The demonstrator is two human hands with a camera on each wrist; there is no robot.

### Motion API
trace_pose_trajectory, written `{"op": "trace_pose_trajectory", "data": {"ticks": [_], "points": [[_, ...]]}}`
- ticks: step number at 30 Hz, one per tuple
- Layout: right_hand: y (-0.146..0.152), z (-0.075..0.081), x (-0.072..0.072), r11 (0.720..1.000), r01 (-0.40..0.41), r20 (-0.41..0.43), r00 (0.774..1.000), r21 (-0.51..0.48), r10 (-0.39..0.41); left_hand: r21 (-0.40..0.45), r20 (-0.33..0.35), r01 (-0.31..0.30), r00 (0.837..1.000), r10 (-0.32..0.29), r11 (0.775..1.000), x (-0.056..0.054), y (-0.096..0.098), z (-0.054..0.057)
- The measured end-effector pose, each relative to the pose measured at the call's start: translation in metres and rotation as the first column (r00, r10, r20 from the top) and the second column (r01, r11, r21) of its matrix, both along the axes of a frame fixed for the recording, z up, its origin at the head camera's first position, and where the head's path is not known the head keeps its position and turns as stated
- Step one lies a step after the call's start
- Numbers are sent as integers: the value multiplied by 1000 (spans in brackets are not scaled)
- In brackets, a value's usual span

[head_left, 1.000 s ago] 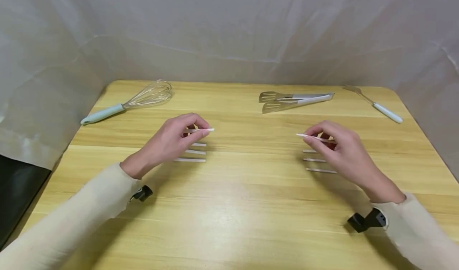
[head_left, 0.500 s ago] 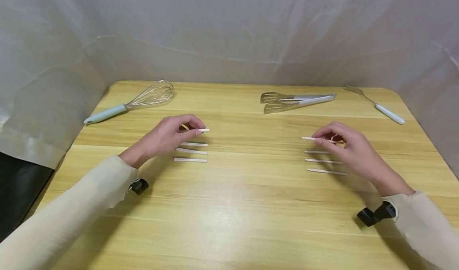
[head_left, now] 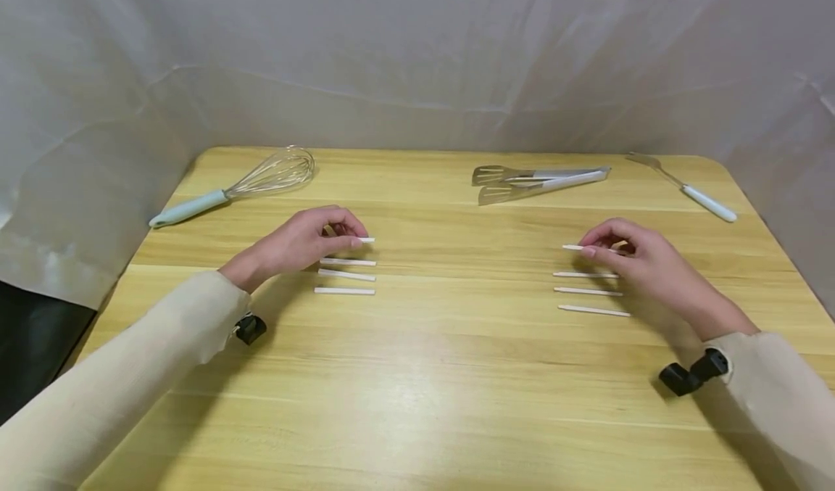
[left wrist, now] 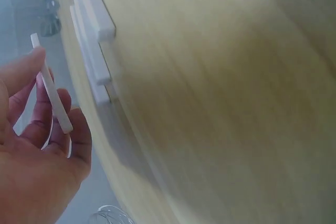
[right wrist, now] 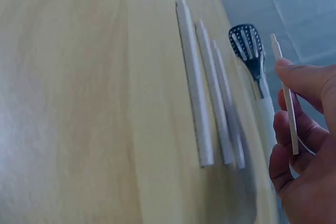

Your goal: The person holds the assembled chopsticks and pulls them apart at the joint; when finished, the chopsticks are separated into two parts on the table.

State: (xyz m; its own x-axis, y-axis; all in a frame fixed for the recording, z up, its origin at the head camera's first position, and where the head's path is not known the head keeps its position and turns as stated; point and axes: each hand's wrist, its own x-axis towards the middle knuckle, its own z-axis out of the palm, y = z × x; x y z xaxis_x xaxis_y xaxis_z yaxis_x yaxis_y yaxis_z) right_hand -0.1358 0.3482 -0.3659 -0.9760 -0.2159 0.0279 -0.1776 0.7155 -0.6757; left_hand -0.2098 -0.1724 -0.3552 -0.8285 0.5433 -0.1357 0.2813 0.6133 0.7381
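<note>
Near the left row, my left hand point(head_left: 300, 241) pinches a slim white stick point(left wrist: 55, 98) between thumb and fingers. That stick is raised off the table; its blunt end sticks out past the thumb. Across from it, my right hand point(head_left: 652, 266) pinches another white stick point(right wrist: 287, 103), whose narrowed tip points toward the table's middle. Below the left hand lie 3 blunt white sticks point(head_left: 346, 291), roughly parallel. A matching set of 3 white sticks with narrowed tips point(head_left: 593, 310) lies below the right hand. In the head view the fingers hide part of each held stick.
At the back left of the wooden table point(head_left: 417, 375) lies a whisk point(head_left: 274, 172) with a pale blue handle. Slotted tongs point(head_left: 541, 183) lie at the back, right of centre. A fork-like utensil point(head_left: 694, 194) with a pale handle lies farther right. Grey sheeting point(head_left: 417, 56) hangs behind.
My two hands have drawn a little farther apart, left hand to the left and right hand to the right, each still pinching its stick. More of the lying sticks shows now.
</note>
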Motion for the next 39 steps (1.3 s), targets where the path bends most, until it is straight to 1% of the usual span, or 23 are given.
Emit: {"op": "trace_pose_trajectory", "data": {"ticks": [3, 7, 10, 12, 20, 25, 30, 35, 39], "points": [[2, -4, -5, 1000, 1, 31, 1000, 19, -2, -11, 11, 9, 1000, -9, 1000, -3, 0, -2], [3, -9, -8, 999, -17, 79, 997, 35, 14, -21, 23, 15, 1000, -15, 1000, -6, 0, -4], [4, -11, -9, 999, -18, 91, 996, 42, 14, -26, 30, 17, 999, -17, 1000, -8, 0, -5], [5, -13, -9, 999, -16, 89, 996, 45, 12, -26, 33, 21, 999, -20, 999, -9, 1, -5], [6, -17, -9, 998, -33, 88, 996, 53, 29, -32, 87, 41, 995, -38, 999, -10, 5, -7], [5, -19, -9, 997, -43, 69, 997, 68, 38, -36, 86, 47, 995, -44, 998, -10, 6, -10], [6, -20, -9, 995, -57, 52, 997, 86, 52, -39, 87, 52, 995, -48, 998, -9, 7, -10], [4, -20, -9, 994, -53, 48, 998, 93, 49, -44, 86, 44, 995, -40, 998, -9, 7, -11], [2, -20, -10, 993, -65, 33, 998, 99, 62, -45, 86, 34, 996, -30, 998, -8, 5, -13]]}}
